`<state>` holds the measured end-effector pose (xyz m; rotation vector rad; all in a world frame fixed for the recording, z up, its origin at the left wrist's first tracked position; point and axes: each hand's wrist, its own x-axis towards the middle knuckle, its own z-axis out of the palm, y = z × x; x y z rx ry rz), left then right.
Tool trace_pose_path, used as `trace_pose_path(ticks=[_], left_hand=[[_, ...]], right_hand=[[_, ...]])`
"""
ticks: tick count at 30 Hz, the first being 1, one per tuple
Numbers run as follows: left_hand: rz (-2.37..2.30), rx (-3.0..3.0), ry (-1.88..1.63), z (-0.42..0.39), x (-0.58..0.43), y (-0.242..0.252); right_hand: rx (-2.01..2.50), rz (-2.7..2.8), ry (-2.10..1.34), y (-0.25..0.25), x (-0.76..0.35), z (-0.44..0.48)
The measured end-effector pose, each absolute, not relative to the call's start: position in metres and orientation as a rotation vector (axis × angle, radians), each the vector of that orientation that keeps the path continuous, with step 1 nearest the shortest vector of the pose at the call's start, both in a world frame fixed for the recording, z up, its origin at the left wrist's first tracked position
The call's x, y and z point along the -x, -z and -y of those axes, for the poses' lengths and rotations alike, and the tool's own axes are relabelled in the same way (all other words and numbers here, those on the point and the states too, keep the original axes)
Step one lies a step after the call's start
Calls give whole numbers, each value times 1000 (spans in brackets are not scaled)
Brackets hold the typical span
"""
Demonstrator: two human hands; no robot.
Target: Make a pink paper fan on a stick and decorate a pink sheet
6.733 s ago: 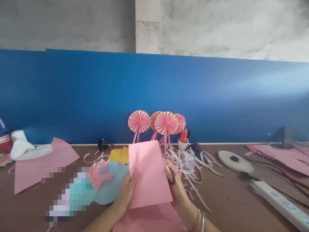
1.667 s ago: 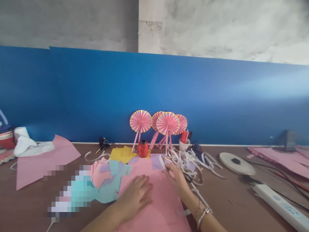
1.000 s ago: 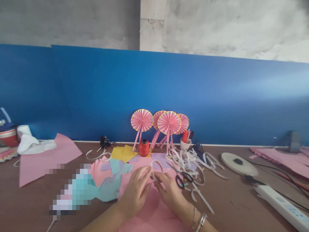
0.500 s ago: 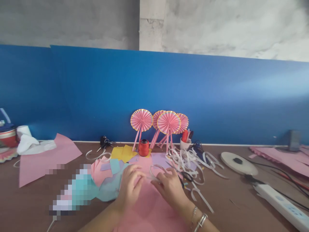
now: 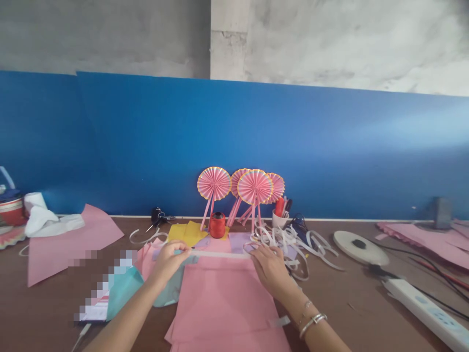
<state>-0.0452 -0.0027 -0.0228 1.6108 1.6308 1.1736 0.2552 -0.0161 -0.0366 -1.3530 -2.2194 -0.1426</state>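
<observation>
"Where's the white strip (image 5: pixel 220 254)?"

"By the far edge of the pink paper (image 5: pixel 223 298). The left hand (image 5: pixel 171 260) pinches one end, the right hand (image 5: pixel 268 269) pinches further along, and it's pulled straight."

"Is it stuck down?"

"I'd guess not yet (I can't really tell). Four round pink fans (image 5: pixel 255 187) behind look finished to me."

"What else?"

"One red spool (image 5: pixel 217 225), one white cup (image 5: pixel 279 221), one power strip (image 5: pixel 421 308) on the worktop (image 5: pixel 340 303)."
</observation>
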Motion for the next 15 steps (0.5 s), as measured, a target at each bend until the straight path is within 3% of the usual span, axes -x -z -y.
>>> trace_pose_path(ticks=[15], left_hand=[[-1791,-1478,-820,-4,58,41]], right_hand=[[1610,2190,-51,59,-251,7]])
